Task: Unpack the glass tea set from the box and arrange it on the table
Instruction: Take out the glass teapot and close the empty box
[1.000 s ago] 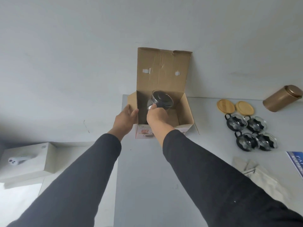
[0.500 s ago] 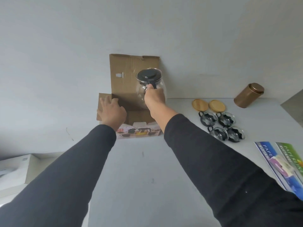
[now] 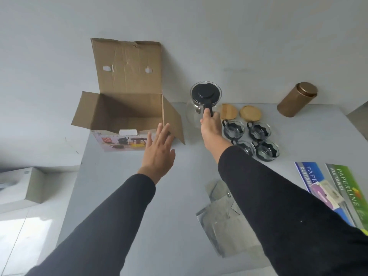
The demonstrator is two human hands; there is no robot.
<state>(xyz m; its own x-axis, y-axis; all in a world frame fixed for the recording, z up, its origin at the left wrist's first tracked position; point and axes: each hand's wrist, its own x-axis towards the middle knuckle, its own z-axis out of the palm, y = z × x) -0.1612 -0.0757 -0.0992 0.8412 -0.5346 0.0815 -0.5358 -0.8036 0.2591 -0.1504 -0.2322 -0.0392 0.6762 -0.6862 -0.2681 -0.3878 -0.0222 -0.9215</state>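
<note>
Your left hand (image 3: pixel 159 150) is hovering with fingers spread at the box's (image 3: pixel 127 108) 5 o'clock | your right hand (image 3: pixel 211 124) is holding its grip pinched on the teapot (image 3: pixel 205 100) handle, at the box's 3 o'clock, cups (image 3: pixel 253 138) at its 4 o'clock on the worktop (image 3: pixel 169 206).

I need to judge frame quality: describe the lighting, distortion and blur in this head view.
Head view: soft, even daylight; wide-angle lens bends the table edges; box interior is shaded; glass teapot body nearly vanishes against the wall; left hand slightly blurred; brochures stay legible.
</note>
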